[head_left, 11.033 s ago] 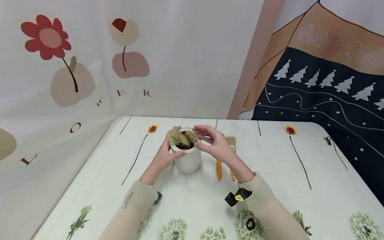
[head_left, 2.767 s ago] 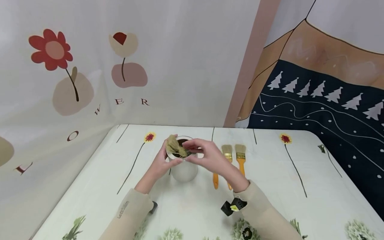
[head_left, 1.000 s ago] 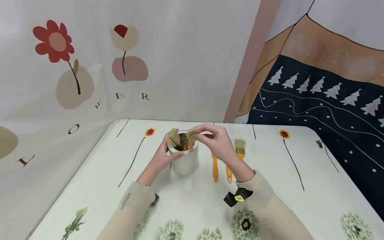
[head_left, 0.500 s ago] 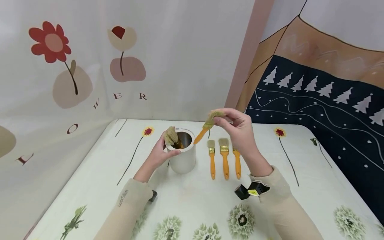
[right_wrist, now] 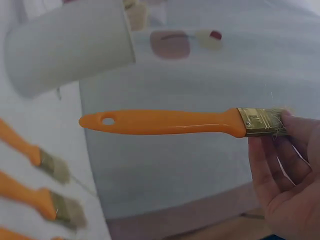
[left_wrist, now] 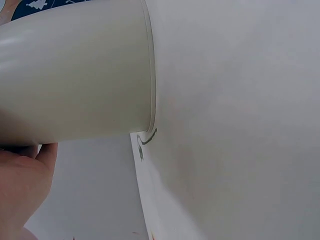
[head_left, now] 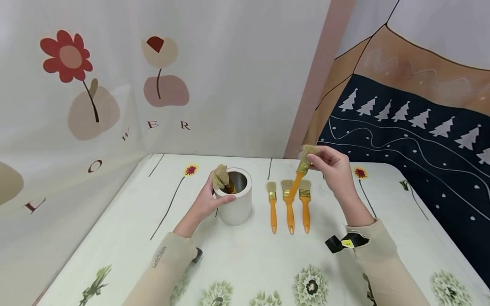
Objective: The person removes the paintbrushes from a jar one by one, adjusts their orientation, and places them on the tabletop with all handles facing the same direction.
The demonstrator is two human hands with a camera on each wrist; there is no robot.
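A white cylindrical pot [head_left: 234, 208] with a dark inside stands on the table. My left hand [head_left: 204, 199] holds it at the left, thumb near the rim; the far fingers are mostly hidden. One paintbrush [head_left: 220, 178] leans in the pot, bristles up, against the left rim. To the right, my right hand [head_left: 333, 170] pinches another paintbrush [right_wrist: 165, 122] by its bristle end. Its orange handle slants down and left, above three brushes on the table. In the right wrist view thumb and fingertips grip beside the brass ferrule.
Three orange-handled paintbrushes, the left one [head_left: 272, 208], the middle one [head_left: 289, 216] and the right one [head_left: 306, 208], lie side by side right of the pot, bristles away from me. A flower-print cloth covers the table [head_left: 245, 263]. A printed curtain [head_left: 237, 85] hangs behind it.
Earlier, two bristle heads stood in the pot. My right hand has drawn one brush out and carried it right, over the brushes on the table. My left hand has stayed on the pot.
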